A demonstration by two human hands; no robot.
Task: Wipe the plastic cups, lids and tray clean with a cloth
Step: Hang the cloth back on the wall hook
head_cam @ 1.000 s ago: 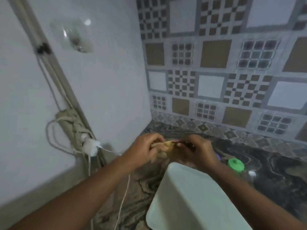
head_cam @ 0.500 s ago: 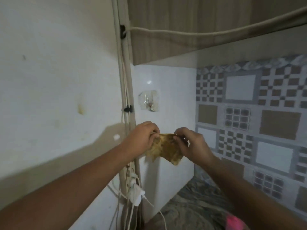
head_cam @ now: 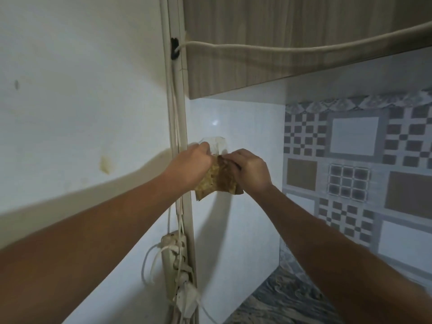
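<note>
Head view: we lifted the cloth (head_cam: 218,181) from the tabletop (head_cam: 292,300) to the wall hook (head_cam: 217,146), left hand (head_cam: 191,163) and right hand (head_cam: 250,169) pinching it; wiping probably done.

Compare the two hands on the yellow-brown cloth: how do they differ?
The left hand grips the paler yellow side of the yellow-brown cloth; the right hand grips its darker brown side. The left hand sits slightly higher than the right hand. Both hold the cloth near its top.
</note>
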